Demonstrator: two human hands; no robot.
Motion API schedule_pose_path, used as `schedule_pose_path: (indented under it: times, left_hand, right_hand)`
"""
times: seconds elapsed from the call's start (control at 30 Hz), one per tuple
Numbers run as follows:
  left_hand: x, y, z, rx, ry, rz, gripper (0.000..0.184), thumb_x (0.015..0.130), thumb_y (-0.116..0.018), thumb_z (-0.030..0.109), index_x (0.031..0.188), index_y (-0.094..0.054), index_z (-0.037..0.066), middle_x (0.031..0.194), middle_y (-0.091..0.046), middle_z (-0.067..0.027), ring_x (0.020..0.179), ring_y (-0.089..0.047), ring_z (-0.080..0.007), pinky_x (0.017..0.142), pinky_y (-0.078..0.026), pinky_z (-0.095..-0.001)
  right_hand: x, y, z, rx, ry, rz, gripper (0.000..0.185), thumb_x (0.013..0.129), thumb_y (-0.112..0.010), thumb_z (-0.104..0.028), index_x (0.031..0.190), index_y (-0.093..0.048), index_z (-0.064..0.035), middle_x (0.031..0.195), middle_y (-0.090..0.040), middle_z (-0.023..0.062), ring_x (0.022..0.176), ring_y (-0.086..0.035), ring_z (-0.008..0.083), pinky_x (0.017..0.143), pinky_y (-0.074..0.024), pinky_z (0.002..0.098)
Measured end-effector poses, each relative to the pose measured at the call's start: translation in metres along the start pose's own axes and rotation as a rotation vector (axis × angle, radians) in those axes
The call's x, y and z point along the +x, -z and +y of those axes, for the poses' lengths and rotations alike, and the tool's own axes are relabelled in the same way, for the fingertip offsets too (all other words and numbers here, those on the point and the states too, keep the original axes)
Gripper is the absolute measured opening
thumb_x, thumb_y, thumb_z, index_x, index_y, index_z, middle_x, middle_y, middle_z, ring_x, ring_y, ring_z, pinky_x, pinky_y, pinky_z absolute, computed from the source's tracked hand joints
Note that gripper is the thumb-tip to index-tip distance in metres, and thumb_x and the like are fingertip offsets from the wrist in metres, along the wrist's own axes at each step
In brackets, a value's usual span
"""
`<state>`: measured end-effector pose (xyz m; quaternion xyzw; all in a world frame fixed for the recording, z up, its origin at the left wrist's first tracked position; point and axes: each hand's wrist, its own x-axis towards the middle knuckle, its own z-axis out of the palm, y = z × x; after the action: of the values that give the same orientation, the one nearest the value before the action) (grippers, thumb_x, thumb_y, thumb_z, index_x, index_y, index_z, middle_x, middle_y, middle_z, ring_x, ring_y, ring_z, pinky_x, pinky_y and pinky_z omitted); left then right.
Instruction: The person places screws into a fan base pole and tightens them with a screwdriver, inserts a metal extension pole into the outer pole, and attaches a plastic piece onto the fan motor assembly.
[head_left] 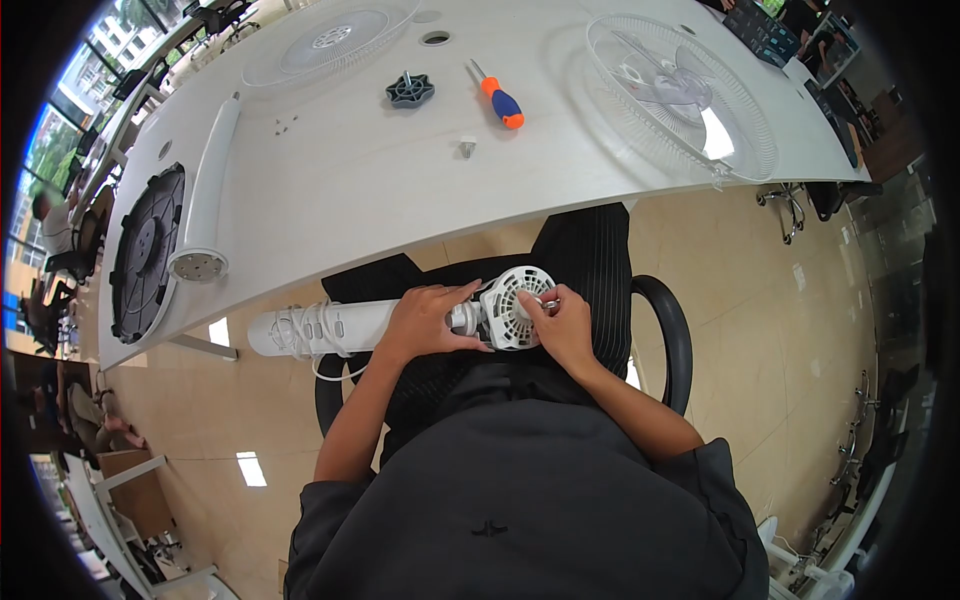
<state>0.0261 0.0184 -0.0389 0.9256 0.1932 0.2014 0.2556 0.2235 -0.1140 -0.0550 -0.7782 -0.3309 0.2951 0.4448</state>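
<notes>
Across my lap lies a white fan body [365, 325], its cord [305, 330] wound round the lower end. My left hand [425, 320] is curled round the neck, between the column and the round vented motor housing [510, 325]. At the right side of that housing, my right hand [565, 330] is closed in a pinch, the thumb over the vents. A small shiny bit shows by its fingertips; I cannot tell what it is. The housing rests on the dark trousers, its vented face turned up.
On the white table [370, 200] lie a screwdriver [503, 105], a dark star-shaped knob [410, 92], a small clear piece [467, 148] and several screws [287, 125]. Fan guards [330, 40], clear fan blades [690, 90], a white pole [210, 180] and a black round base [150, 250] lie around them.
</notes>
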Motion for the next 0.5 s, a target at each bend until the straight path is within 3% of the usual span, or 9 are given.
schedule_pose_path:
  times: [0.1, 0.13, 0.23, 0.27, 0.3, 0.37, 0.4, 0.47, 0.5]
  left_hand:
    - [0.002, 0.001, 0.001, 0.018, 0.008, -0.016, 0.092, 0.048, -0.088, 0.051, 0.125, -0.062, 0.007, 0.093, -0.071, -0.014, 0.081, -0.069, -0.0296, 0.076, -0.054, -0.0356]
    - [0.003, 0.005, 0.005, 0.015, 0.034, -0.038, 0.092, 0.048, -0.088, 0.05, 0.125, -0.061, 0.007, 0.091, -0.071, -0.0134, 0.081, -0.069, -0.0292, 0.076, -0.054, -0.0355]
    - [0.002, 0.005, 0.005, -0.012, 0.064, -0.052, 0.091, 0.049, -0.089, 0.049, 0.124, -0.061, 0.007, 0.087, -0.071, -0.0123, 0.08, -0.069, -0.0284, 0.075, -0.054, -0.0354]
    - [0.002, 0.003, 0.003, -0.035, 0.06, -0.039, 0.089, 0.049, -0.089, 0.049, 0.123, -0.061, 0.007, 0.086, -0.07, -0.0119, 0.08, -0.069, -0.028, 0.075, -0.054, -0.0354]
    - [0.001, 0.001, 0.002, -0.037, 0.06, -0.039, 0.089, 0.049, -0.089, 0.049, 0.123, -0.061, 0.007, 0.086, -0.07, -0.0119, 0.08, -0.069, -0.028, 0.075, -0.054, -0.0354]
    - [0.001, 0.0, 0.001, -0.029, 0.033, -0.011, 0.082, 0.049, -0.09, 0.047, 0.117, -0.064, 0.007, 0.087, -0.07, -0.0116, 0.079, -0.069, -0.0276, 0.074, -0.054, -0.0352]
    - [0.002, -0.001, 0.001, -0.029, 0.035, -0.01, 0.082, 0.049, -0.09, 0.047, 0.117, -0.064, 0.007, 0.087, -0.07, -0.0116, 0.079, -0.069, -0.0276, 0.074, -0.054, -0.0352]
    - [0.002, 0.0, 0.0, -0.046, 0.01, 0.027, 0.081, 0.049, -0.09, 0.046, 0.115, -0.066, 0.008, 0.087, -0.071, -0.0117, 0.078, -0.069, -0.0281, 0.073, -0.054, -0.0351]
    - [0.0, -0.001, 0.0, -0.044, 0.013, 0.027, 0.081, 0.049, -0.09, 0.046, 0.115, -0.066, 0.008, 0.087, -0.071, -0.0117, 0.078, -0.069, -0.0281, 0.073, -0.054, -0.0351]
  right_hand:
    - [-0.002, 0.014, -0.013, -0.176, 0.152, -0.081, 0.035, 0.08, -0.077, -0.028, 0.083, -0.062, 0.0032, 0.055, -0.059, 0.0051, 0.05, -0.058, 0.0087, 0.049, -0.0467, 0.0244]
    - [-0.002, 0.024, -0.018, -0.251, 0.16, -0.183, 0.041, 0.075, -0.08, -0.028, 0.097, -0.065, 0.0042, 0.06, -0.061, 0.0045, 0.056, -0.059, 0.0092, 0.056, -0.0486, 0.0247]
    - [-0.003, 0.043, -0.01, -0.119, 0.277, -0.475, 0.054, 0.073, -0.082, -0.026, 0.112, -0.063, 0.0045, 0.066, -0.062, 0.005, 0.057, -0.059, 0.0099, 0.056, -0.049, 0.0253]
    - [-0.004, 0.048, -0.01, -0.138, 0.213, -0.538, 0.054, 0.067, -0.085, -0.027, 0.107, -0.065, 0.0037, 0.075, -0.067, 0.0114, 0.065, -0.066, 0.0194, 0.064, -0.0532, 0.0298]
    - [-0.003, 0.049, -0.007, -0.139, 0.211, -0.538, 0.054, 0.067, -0.085, -0.027, 0.107, -0.065, 0.0037, 0.075, -0.067, 0.0114, 0.065, -0.066, 0.0194, 0.064, -0.0532, 0.0298]
    - [0.001, 0.05, -0.006, -0.385, 0.294, -0.571, 0.082, 0.058, -0.088, -0.024, 0.129, -0.054, 0.0002, 0.106, -0.064, 0.0172, 0.091, -0.067, 0.0263, 0.08, -0.0531, 0.0335]
    - [0.003, 0.052, -0.008, -0.386, 0.294, -0.575, 0.082, 0.058, -0.088, -0.024, 0.129, -0.054, 0.0002, 0.106, -0.064, 0.0172, 0.091, -0.067, 0.0263, 0.08, -0.0531, 0.0335]
    - [0.009, 0.055, -0.024, -0.588, 0.809, -0.329, 0.107, 0.05, -0.09, -0.023, 0.143, -0.04, -0.0074, 0.132, -0.048, 0.0195, 0.115, -0.055, 0.0331, 0.096, -0.047, 0.0383]
    - [0.017, 0.051, -0.019, -0.585, 0.81, -0.332, 0.107, 0.05, -0.09, -0.023, 0.143, -0.04, -0.0074, 0.132, -0.048, 0.0195, 0.115, -0.055, 0.0331, 0.096, -0.047, 0.0383]
